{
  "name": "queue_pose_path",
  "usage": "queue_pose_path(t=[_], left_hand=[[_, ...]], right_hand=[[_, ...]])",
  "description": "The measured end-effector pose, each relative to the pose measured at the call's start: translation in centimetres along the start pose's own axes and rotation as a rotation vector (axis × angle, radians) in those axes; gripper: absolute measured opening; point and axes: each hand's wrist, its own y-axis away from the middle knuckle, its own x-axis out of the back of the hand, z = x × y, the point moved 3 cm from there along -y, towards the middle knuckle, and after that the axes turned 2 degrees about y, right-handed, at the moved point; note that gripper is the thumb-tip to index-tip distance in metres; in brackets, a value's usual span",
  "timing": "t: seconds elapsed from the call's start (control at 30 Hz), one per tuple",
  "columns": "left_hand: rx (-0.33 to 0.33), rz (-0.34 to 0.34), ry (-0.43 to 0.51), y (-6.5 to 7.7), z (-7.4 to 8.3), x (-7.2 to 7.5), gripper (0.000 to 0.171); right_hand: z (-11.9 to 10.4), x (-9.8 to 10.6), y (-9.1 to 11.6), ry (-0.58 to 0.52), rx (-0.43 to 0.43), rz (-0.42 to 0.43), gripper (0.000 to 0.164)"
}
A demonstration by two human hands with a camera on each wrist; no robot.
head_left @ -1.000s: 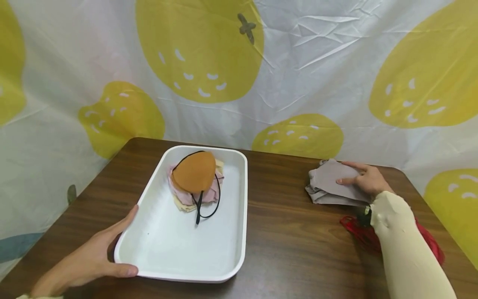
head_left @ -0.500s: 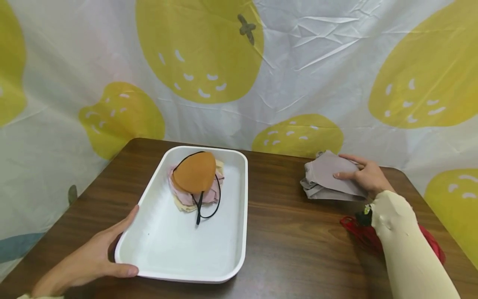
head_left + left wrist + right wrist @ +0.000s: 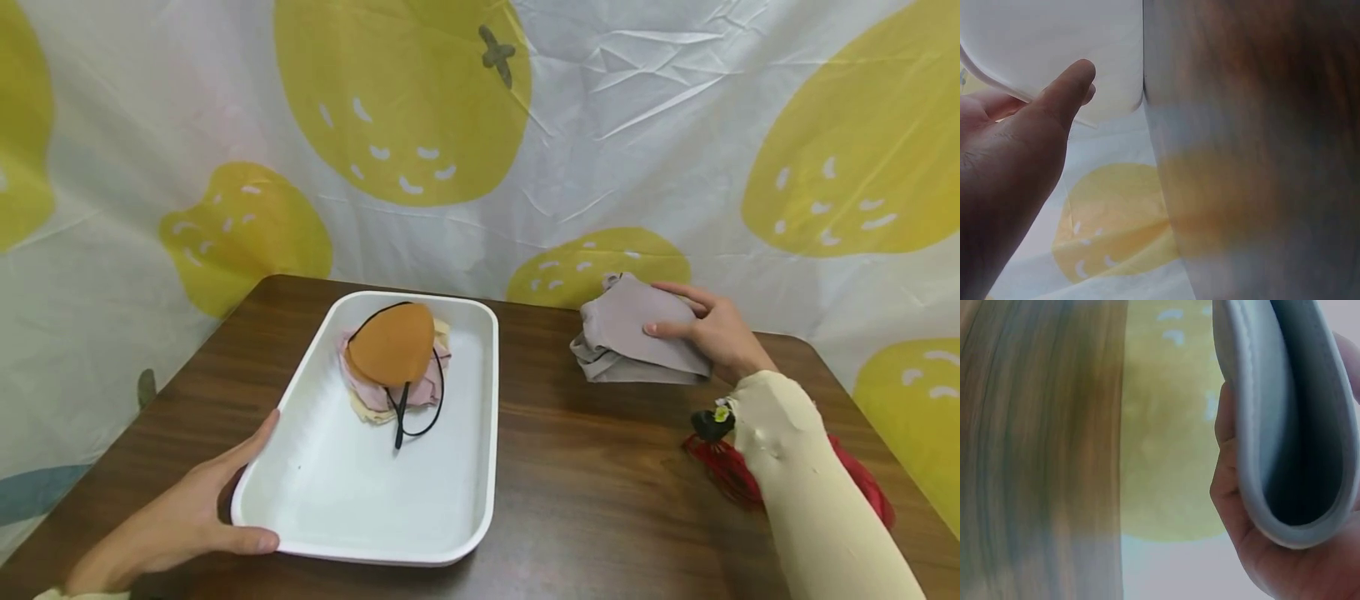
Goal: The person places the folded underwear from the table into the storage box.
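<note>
My right hand [image 3: 720, 333] holds a folded grey cloth garment [image 3: 637, 325], thumb on top and other fingers at its far side and below. The garment is above the back right of the table; in the right wrist view its folded edge [image 3: 1291, 534] fills the space before the palm. At the near left corner of a white tray [image 3: 360, 500], my left hand [image 3: 187, 508] grips with thumb along the front and fingers at the left side. Inside the tray, an orange rounded pad with black cords [image 3: 393, 346] lies on pink cloth [image 3: 427, 387] and pale yellow cloth [image 3: 367, 412].
A red item with thin cords [image 3: 731, 475] lies on the brown table [image 3: 585, 500], partly hidden under my right forearm. Behind the table hangs a white curtain with yellow fruit shapes [image 3: 405, 100]. A small black object with a yellow flower [image 3: 714, 423] is at my right wrist.
My right hand has lifted the grey garment off the table and carried it up and to the left. The left hand and the tray stay where they were.
</note>
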Motion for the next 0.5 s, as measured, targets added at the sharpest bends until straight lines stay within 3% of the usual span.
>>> queue_pose_path(t=[0.27,0.5], left_hand=[[0.022,-0.015,-0.007,-0.1,0.2,0.1,0.118],[0.025,-0.018,0.013,-0.2,0.7,-0.1,0.12]], right_hand=[[-3.0,-1.7,0.7,-0.112,0.04,-0.036,0.08],[-5.5,-3.3,1.3,-0.113,0.114,-0.048,0.079]])
